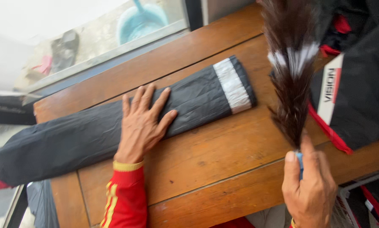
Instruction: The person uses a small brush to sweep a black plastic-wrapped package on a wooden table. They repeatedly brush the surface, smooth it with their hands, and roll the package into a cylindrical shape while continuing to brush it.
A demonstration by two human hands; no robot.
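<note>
A dark grey folded garment [88,133] with a silvery reflective band near its far end lies flat across a wooden table [223,160]. My left hand [142,122], in a red sleeve with yellow stripes, presses flat on its middle with fingers spread. My right hand [309,185] grips the blue handle of a feather duster [291,71] with dark brown and white feathers, held upright above the table's right side, apart from the garment.
A black jacket with red trim and a white panel [354,88] lies bunched at the table's right end. Beyond the far edge runs a window sill; a pale blue basin [141,21] and dark shoes [65,48] sit outside.
</note>
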